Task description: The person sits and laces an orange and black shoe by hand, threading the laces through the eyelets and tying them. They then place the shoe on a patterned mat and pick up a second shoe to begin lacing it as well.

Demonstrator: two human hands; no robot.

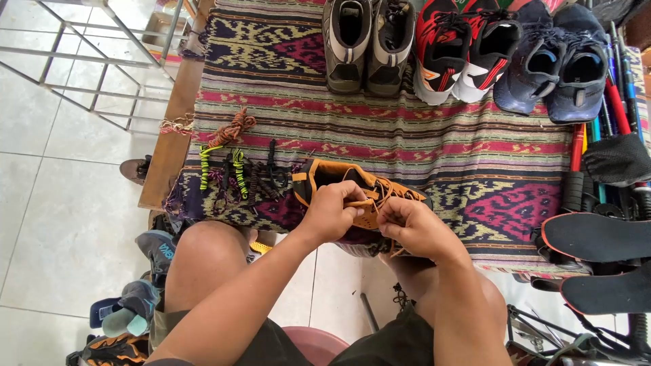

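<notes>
An orange-brown shoe [339,177] with black trim lies on its side at the near edge of a patterned woven cloth [407,129]. My left hand [331,211] grips the shoe's side near the tongue, fingers curled over it. My right hand [415,227] pinches the orange lace by the eyelets, close against the left hand.
Bundled spare laces [234,169] in neon yellow, black and brown lie left of the shoe. Three pairs stand at the cloth's far edge: grey [369,44], red and black [464,47], navy [559,64]. Black insoles [597,237] and tools sit at right. More shoes [139,298] are on the floor at left.
</notes>
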